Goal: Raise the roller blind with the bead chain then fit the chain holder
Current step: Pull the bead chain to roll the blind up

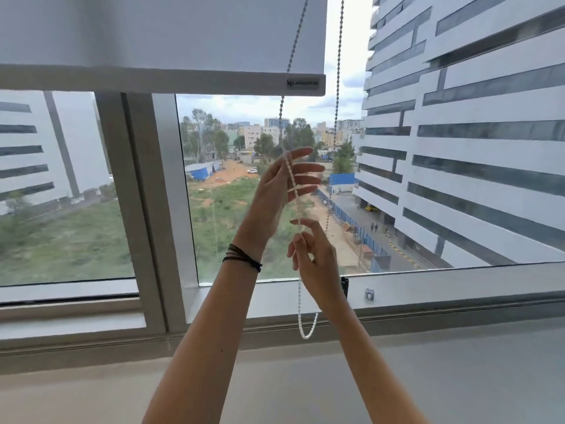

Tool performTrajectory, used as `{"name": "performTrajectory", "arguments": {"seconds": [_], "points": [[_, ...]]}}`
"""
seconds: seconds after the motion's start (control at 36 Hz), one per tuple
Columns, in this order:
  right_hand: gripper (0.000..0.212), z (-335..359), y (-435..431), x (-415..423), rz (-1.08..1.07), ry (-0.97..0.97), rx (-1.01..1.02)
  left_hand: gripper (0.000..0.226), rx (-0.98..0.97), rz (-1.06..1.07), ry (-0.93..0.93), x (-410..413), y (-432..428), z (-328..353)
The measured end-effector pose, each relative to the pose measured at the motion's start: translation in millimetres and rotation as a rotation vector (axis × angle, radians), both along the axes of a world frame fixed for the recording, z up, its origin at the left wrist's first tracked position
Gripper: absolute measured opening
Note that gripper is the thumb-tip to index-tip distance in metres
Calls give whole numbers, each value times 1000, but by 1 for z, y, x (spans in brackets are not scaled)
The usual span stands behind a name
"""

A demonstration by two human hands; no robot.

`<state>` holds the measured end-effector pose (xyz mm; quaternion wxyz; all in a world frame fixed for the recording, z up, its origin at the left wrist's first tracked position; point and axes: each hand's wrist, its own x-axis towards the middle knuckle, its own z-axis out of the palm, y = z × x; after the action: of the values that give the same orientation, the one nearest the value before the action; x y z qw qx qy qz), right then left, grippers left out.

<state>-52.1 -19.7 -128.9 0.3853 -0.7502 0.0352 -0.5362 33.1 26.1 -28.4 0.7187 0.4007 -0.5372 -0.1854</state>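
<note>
The grey roller blind [159,32] covers the upper left of the window, its bottom bar [153,81] well above the sill. A white bead chain [298,289] hangs in a loop at the blind's right edge, reaching down to the sill. My left hand [281,185] is raised with fingers spread, the near strand of the chain lying against thumb and fingers. Just below it, my right hand [315,255] pinches the same strand between thumb and fingers. The far strand [336,117] hangs free to the right. A small clear chain holder [370,293] sits on the lower window frame.
A broad window frame post [146,194] stands left of my arms. The grey sill ledge [458,377] runs across the bottom. A dark fitting [345,286] sits on the frame beside my right wrist. Buildings and open ground lie beyond the glass.
</note>
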Motion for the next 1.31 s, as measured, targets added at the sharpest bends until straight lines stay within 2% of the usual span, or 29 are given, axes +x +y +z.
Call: {"name": "performTrajectory", "arguments": {"seconds": [0.08, 0.17, 0.19, 0.25, 0.31, 0.39, 0.56, 0.75, 0.86, 0.94, 1.14, 1.22, 1.31], "points": [[17, -2, 4, -13, -8, 13, 20, 38, -88, -41, 37, -8, 4, 18], [19, 3, 0, -12, 1, 33, 38, 33, -138, -23, -41, -16, 7, 50], [19, 5, -1, -14, 5, 28, 58, 31, -159, 11, -62, -19, 9, 57], [20, 42, -5, 0, 37, -48, -38, 27, -277, 128, -158, -19, 23, 104], [20, 53, -10, 2, 10, -58, -59, 27, -259, 219, -231, -21, 24, 122], [27, 56, -16, -1, 4, -139, -59, 24, -245, 311, -349, -29, 23, 121], [38, 87, -40, -9, -128, -326, 54, 22, -140, 394, -429, -33, 14, 99], [30, 168, -53, -8, -189, -412, 17, 24, -157, 424, -441, -25, 12, 91], [21, 212, -48, -4, -100, -386, 44, 22, -209, 526, -541, -19, 11, 90], [24, 241, -42, -1, -40, -320, 65, 22, -218, 552, -578, -16, 10, 87], [38, 296, -26, 2, 366, -234, 174, 22, -261, 539, -565, -8, 8, 79], [33, 315, -16, 3, 408, -245, 140, 23, -259, 527, -554, -3, 8, 77], [21, 329, -7, 5, 351, -274, 65, 24, -247, 514, -537, 1, 8, 77]]}}
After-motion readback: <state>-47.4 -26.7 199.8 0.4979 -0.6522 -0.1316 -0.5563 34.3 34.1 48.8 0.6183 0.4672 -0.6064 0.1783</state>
